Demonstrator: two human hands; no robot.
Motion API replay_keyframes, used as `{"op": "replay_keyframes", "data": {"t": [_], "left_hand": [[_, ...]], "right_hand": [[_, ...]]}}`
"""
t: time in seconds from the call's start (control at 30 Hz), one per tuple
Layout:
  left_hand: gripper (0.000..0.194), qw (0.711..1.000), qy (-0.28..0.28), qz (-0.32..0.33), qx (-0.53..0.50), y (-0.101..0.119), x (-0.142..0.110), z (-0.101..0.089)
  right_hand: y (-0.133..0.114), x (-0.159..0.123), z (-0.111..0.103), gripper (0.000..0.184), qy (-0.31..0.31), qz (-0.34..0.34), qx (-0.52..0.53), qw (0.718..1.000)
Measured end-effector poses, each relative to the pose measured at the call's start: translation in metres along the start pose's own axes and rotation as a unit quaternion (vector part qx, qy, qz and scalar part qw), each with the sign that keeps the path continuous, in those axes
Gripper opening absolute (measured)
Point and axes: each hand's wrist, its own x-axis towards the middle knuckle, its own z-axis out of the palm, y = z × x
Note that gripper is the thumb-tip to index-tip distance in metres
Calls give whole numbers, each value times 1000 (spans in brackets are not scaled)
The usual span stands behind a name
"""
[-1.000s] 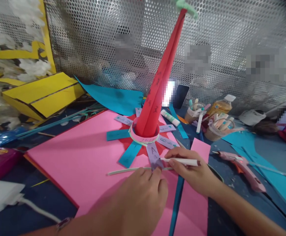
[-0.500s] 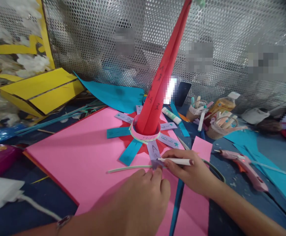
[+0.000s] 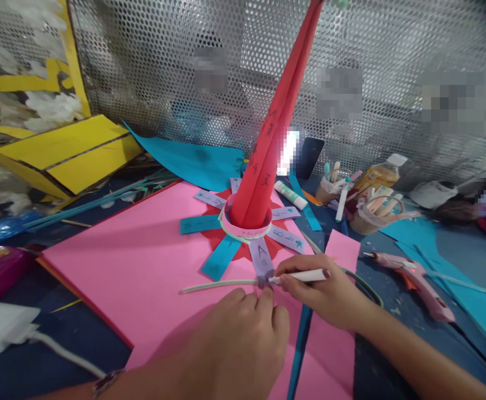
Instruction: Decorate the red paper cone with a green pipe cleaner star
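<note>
My right hand [image 3: 320, 294] is shut on a white marker [image 3: 303, 275], with its tip at the lower end of a lavender paper strip [image 3: 261, 258] lettered "A". My left hand [image 3: 243, 347] curls beside it, fingertips pressing that strip's end and a thin green strip [image 3: 222, 284]. The strip radiates with other lavender and teal strips from under a pink paper ring [image 3: 243, 229]. The ring circles the base of a tall red paper cone [image 3: 259, 161] standing on a pink foam sheet [image 3: 122, 266]. The marker's tip is partly hidden by my fingers.
To the right lie a pink hot glue gun [image 3: 413, 286], a glue stick [image 3: 291, 195], a pen cup [image 3: 328, 191], a stick basket [image 3: 376, 214] and a bottle [image 3: 378, 175]. Yellow card [image 3: 63, 158] and teal paper [image 3: 184, 158] stand before a perforated metal sheet [image 3: 163, 72].
The view has swung slightly, taking the cone's tip out of the top of the frame. The white marker now slants up to the right, with its tip lower on the lavender strip.
</note>
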Motion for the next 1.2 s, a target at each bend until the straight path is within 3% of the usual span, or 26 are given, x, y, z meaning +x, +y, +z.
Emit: {"op": "replay_keyframes", "data": {"t": [0.37, 0.6, 0.7, 0.8, 0.93, 1.0, 1.07, 1.2], "left_hand": [[20, 998, -55, -5, -30, 0, 6, -9], [18, 998, -48, -14, -49, -1, 4, -8], [12, 998, -4, -24, -55, -1, 2, -4], [10, 987, 92, -74, -111, -6, 0, -2], [14, 937, 179, -117, -276, -14, -2, -6], [19, 909, 214, -117, -338, -17, -2, -6], [23, 891, 241, -110, -368, -17, 0, -3], [24, 883, 241, -104, -390, -17, 3, 9]], "right_hand": [[1, 0, 1, 11, 29, -30, -20, 999], [-3, 1, 2, 11, 45, -15, -19, 999], [0, 2, 3, 13, 48, -12, -1, 999], [9, 1, 0, 13, 98, -11, 79, 992], [18, -4, -8, 21, 186, -42, 280, 941], [18, -8, -10, 24, 175, -64, 334, 924], [18, -11, -9, 25, 141, -84, 339, 926], [17, -17, -4, 26, 59, -106, 311, 943]]}}
